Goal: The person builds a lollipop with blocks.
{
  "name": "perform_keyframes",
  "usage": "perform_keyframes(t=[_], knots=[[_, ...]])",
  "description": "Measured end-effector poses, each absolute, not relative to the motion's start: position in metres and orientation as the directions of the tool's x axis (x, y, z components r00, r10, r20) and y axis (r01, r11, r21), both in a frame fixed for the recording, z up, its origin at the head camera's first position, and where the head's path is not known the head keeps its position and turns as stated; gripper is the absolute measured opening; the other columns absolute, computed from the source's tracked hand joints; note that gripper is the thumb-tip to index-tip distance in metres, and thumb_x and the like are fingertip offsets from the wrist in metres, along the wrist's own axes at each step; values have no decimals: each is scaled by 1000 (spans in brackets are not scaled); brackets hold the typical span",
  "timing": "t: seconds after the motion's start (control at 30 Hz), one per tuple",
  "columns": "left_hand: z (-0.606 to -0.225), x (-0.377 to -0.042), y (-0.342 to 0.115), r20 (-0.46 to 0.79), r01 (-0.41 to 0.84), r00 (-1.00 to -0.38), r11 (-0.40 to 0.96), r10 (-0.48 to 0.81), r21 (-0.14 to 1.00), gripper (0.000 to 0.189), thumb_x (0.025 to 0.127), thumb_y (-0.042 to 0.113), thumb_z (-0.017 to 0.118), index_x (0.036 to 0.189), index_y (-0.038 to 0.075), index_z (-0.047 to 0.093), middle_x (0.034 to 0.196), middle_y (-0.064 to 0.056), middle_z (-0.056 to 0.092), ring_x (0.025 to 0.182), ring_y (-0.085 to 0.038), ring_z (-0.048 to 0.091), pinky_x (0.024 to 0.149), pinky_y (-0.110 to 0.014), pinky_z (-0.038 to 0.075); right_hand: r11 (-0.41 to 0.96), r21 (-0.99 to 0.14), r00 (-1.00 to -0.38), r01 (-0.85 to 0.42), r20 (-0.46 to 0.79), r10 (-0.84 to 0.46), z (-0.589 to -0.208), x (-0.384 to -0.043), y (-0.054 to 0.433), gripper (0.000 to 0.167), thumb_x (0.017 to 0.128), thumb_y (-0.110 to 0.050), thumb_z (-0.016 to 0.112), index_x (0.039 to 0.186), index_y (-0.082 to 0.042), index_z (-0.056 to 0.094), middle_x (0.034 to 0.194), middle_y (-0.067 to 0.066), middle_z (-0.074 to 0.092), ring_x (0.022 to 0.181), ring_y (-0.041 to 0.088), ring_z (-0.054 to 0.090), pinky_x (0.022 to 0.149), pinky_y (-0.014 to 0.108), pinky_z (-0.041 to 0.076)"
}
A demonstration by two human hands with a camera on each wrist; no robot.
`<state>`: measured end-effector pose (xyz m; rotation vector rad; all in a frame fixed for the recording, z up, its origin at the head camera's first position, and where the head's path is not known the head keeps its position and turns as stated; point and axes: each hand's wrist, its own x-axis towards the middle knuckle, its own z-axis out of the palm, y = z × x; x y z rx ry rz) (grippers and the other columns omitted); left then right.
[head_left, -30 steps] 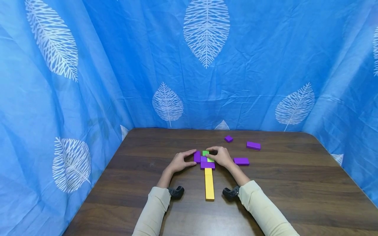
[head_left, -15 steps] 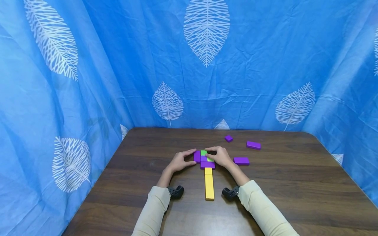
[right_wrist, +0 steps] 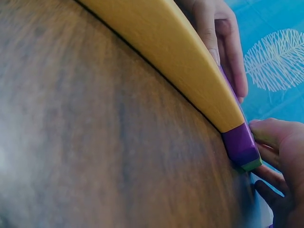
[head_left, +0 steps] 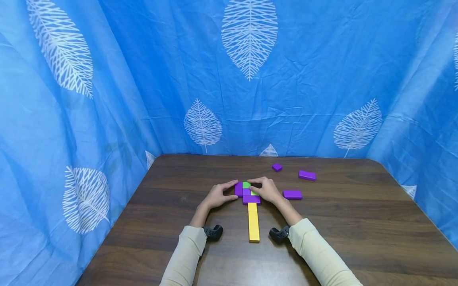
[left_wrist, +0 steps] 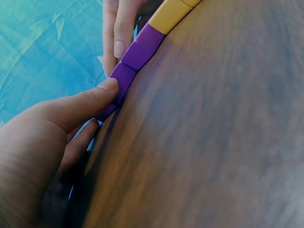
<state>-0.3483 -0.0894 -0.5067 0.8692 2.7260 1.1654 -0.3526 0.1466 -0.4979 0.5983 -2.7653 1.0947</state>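
My left hand point(head_left: 216, 196) pinches the ends of an upright purple block point(head_left: 238, 190) between thumb and fingers; in the left wrist view its thumb point(left_wrist: 109, 85) lies against the purple. Right of that block are a green block point(head_left: 246, 185), a small purple block point(head_left: 247, 192) and a crosswise purple block point(head_left: 251, 199). My right hand point(head_left: 268, 190) holds the green pieces with thumb and fingers, covering part of them; whether the green is one piece or two I cannot tell. Below, a small yellow block point(head_left: 252, 206) and a long yellow block point(head_left: 253, 227) form a stem.
Loose on the brown wooden table point(head_left: 340, 222) are a purple block point(head_left: 292, 195) right of my right hand, another purple block point(head_left: 307, 175) farther back, and a small purple block point(head_left: 277, 167). A blue leaf-patterned curtain point(head_left: 304, 79) hangs behind the table.
The green block has slid slightly left against the upright purple block, its gap there closed. My right fingers shifted a little left with it; my left hand has stayed in place.
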Motion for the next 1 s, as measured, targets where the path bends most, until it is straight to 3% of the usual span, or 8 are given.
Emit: perform_keyframes(t=[1.0], knots=[[-505,-350,-89,136,467,-840,571,526,675,63,87,40,62,142,19,39,142,1,40,131,-20,35,106,-42,29,658,-646,-921,-387,235,-311,-499,-355,147,29,86,-24,66,113,-14,68,112,6,65,113,29,51,98,47,37]])
